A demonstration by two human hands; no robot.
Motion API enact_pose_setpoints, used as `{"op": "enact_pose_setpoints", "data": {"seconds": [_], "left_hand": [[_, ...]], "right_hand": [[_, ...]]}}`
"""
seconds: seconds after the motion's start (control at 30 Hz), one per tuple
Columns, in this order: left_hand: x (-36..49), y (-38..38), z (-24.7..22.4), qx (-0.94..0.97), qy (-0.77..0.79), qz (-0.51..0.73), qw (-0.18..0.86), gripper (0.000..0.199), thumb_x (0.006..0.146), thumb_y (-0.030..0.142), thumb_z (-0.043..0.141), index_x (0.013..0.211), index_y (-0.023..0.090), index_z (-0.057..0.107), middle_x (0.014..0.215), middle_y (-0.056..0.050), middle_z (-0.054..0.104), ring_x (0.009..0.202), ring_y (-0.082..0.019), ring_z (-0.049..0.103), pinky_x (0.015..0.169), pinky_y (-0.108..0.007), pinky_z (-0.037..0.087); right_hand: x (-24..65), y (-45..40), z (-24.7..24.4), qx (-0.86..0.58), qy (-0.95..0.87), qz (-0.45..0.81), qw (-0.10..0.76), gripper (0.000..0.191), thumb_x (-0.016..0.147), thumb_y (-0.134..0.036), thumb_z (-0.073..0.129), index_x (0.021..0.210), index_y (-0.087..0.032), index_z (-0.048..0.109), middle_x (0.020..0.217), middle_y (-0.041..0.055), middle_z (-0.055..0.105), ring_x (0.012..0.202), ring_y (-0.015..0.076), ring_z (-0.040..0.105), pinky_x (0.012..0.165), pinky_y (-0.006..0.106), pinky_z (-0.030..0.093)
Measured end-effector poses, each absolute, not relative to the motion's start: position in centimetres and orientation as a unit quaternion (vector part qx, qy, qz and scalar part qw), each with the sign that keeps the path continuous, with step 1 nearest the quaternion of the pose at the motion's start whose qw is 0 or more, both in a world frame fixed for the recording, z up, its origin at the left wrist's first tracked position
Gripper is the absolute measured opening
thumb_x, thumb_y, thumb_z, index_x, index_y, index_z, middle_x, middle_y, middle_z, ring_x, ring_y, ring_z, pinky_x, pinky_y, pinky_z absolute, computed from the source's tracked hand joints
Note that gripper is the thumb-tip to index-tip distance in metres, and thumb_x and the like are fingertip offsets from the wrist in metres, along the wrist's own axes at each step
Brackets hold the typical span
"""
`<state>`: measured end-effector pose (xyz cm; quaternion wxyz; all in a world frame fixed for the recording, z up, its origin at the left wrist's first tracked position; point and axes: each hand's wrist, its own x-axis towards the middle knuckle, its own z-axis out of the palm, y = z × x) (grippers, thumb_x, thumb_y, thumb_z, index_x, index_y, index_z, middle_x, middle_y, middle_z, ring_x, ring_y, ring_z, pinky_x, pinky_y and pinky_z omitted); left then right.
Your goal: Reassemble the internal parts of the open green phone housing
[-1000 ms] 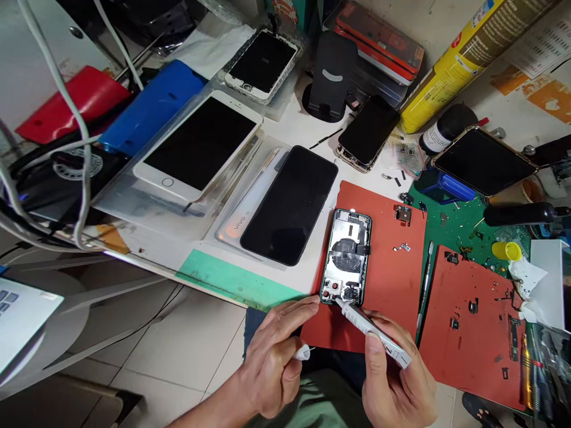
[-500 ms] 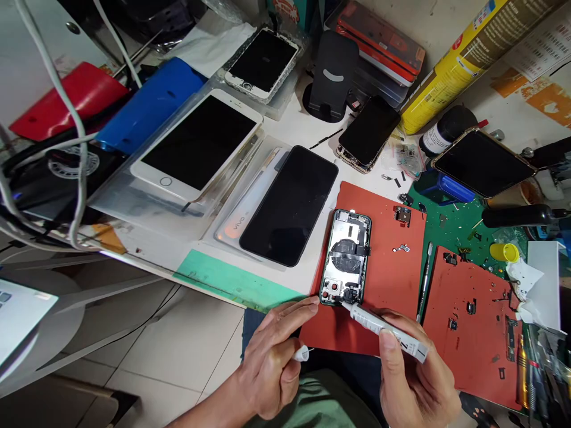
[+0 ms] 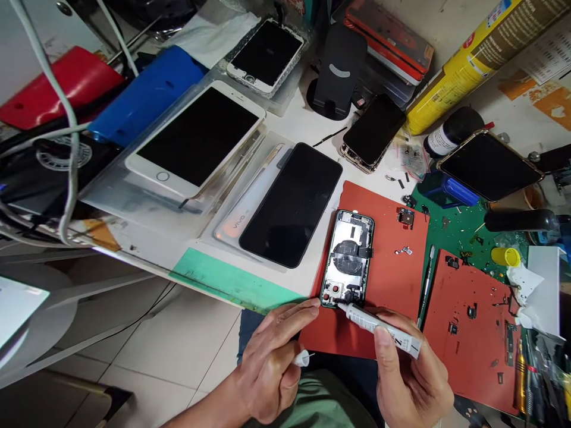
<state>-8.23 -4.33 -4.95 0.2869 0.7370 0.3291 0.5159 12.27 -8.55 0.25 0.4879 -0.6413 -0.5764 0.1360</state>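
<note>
The left hand (image 3: pixel 272 351) curls round a white plastic cap (image 3: pixel 302 358), fingertips by an opened, dark-rimmed phone housing (image 3: pixel 344 229) on a red mat (image 3: pixel 397 285); a nudge could skid it. The right hand (image 3: pixel 417 377) grips a white printed tube (image 3: pixel 379 326); oversqueezing might flood the near end.

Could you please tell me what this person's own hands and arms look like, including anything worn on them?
The left hand and right hand are both ungloved, with no ring to be seen. The left forearm shows no sleeve, watch or bracelet as far as the picture reaches. The right forearm is out of view, so its sleeve cannot be told.
</note>
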Motion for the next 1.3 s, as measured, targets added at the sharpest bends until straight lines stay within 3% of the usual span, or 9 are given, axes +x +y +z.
{"op": "enact_pose_setpoints", "data": {"seconds": [0.17,0.43,0.6,0.77,0.9,1.1,1.3], "left_hand": [[-8.40,-4.41,-4.90,0.728,0.337,0.513,0.305,0.022,0.116,0.022,0.041,0.106,0.019,0.060,0.127,-0.015,0.081,0.123,-0.031,0.079,0.090,-0.049,0.074],[-8.13,-4.34,-4.94,0.741,0.326,0.519,0.273,0.025,0.116,0.019,0.037,0.104,0.014,0.058,0.124,-0.021,0.078,0.126,-0.031,0.078,0.094,-0.046,0.073],[-8.18,-4.34,-4.88,0.734,0.329,0.522,0.283,0.026,0.117,0.022,0.038,0.104,0.015,0.059,0.126,-0.020,0.079,0.124,-0.031,0.079,0.092,-0.046,0.073],[-8.43,-4.42,-4.94,0.719,0.338,0.523,0.309,0.021,0.116,0.025,0.043,0.109,0.020,0.062,0.131,-0.014,0.080,0.122,-0.030,0.080,0.089,-0.049,0.074],[-8.31,-4.38,-4.98,0.727,0.333,0.521,0.298,0.026,0.117,0.025,0.038,0.107,0.018,0.061,0.128,-0.017,0.080,0.123,-0.031,0.079,0.090,-0.048,0.074],[-7.99,-4.20,-4.74,0.737,0.333,0.520,0.277,0.025,0.116,0.019,0.037,0.104,0.015,0.058,0.123,-0.019,0.080,0.126,-0.031,0.078,0.093,-0.045,0.074],[-8.01,-4.14,-4.59,0.732,0.336,0.521,0.282,0.028,0.118,0.022,0.036,0.103,0.017,0.059,0.122,-0.018,0.082,0.122,-0.030,0.080,0.089,-0.046,0.075]], "right_hand": [[12.20,-8.67,0.27,-0.639,-0.577,0.143,0.488,0.037,0.091,0.005,0.073,0.121,-0.017,0.078,0.108,0.0074,0.080,0.095,0.0203,0.078,0.084,0.034,0.069],[11.93,-8.41,0.62,-0.646,-0.566,0.139,0.492,0.032,0.093,0.000,0.076,0.120,-0.015,0.079,0.107,0.0072,0.080,0.095,0.0195,0.079,0.083,0.029,0.067],[11.89,-8.55,0.65,-0.647,-0.566,0.145,0.489,0.031,0.092,0.002,0.075,0.117,-0.016,0.080,0.106,0.0070,0.080,0.097,0.0198,0.079,0.085,0.031,0.068],[11.77,-8.52,0.41,-0.653,-0.564,0.138,0.487,0.032,0.093,0.000,0.076,0.120,-0.016,0.080,0.107,0.0077,0.081,0.094,0.0202,0.079,0.081,0.031,0.069],[11.69,-8.32,-0.09,-0.638,-0.569,0.102,0.509,0.027,0.094,-0.004,0.077,0.117,-0.016,0.081,0.103,0.0076,0.081,0.090,0.0203,0.079,0.076,0.031,0.069],[11.76,-8.75,0.35,-0.655,-0.564,0.134,0.484,0.032,0.092,0.000,0.076,0.120,-0.016,0.080,0.108,0.0076,0.081,0.098,0.0209,0.079,0.086,0.033,0.069],[11.74,-8.05,-0.07,-0.635,-0.579,0.094,0.504,0.025,0.094,-0.006,0.077,0.117,-0.016,0.081,0.103,0.0083,0.081,0.088,0.0211,0.080,0.074,0.031,0.069]]}}
